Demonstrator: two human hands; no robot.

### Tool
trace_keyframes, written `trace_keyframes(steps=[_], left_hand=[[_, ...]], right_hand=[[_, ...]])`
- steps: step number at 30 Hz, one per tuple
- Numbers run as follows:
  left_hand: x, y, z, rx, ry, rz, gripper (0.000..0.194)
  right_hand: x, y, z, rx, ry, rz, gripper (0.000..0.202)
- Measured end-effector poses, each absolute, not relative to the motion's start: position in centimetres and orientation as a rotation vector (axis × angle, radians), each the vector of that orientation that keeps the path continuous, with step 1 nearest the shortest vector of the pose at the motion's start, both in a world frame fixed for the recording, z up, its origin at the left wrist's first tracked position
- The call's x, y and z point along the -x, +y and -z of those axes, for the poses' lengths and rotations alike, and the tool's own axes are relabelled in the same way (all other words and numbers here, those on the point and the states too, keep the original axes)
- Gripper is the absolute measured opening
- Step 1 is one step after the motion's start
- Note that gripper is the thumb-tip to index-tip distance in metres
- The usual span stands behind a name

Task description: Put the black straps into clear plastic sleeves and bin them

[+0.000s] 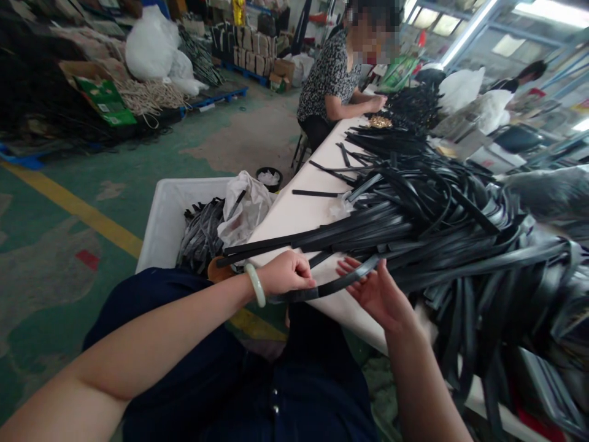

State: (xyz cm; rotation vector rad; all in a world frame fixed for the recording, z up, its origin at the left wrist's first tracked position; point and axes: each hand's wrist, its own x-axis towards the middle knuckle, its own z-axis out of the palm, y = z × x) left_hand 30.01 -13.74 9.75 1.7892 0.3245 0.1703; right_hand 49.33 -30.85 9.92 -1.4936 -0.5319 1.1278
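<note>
My left hand, with a pale bangle at the wrist, pinches a black strap near the table's front edge. The strap curves up to the right and passes over the fingers of my right hand, whose palm is turned up with thumb and fingers apart. Beyond both hands, long black straps lie in a large heap on the pale table. Several strap ends stretch left past my left hand.
Left of the table stands a white bin with dark straps and a white bag. A person sits farther up the table, by small gold-coloured pieces. Straps hang over the near right edge.
</note>
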Motion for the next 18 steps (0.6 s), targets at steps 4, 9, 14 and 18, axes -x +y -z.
trace_keyframes(steps=[4, 9, 14, 18], left_hand=[[-30.3, -14.0, -9.4, -1.729, 0.425, -0.146, 0.022], [-30.6, -14.7, -9.3, -1.581, 0.529, -0.256, 0.025], [-30.8, -15.8, -9.8, -1.314, 0.483, -0.346, 0.031], [-30.6, -15.9, -9.9, -1.039, 0.497, -0.233, 0.042]], right_hand=[[-47.9, -29.3, -10.0, 1.362, -0.54, -0.597, 0.043], [-42.4, -29.7, -11.2, 1.727, -1.049, -0.181, 0.037], [-38.3, -28.7, -8.6, 1.825, -1.178, -0.206, 0.039], [-37.6, -27.8, -7.6, 1.826, -1.121, -0.159, 0.04]])
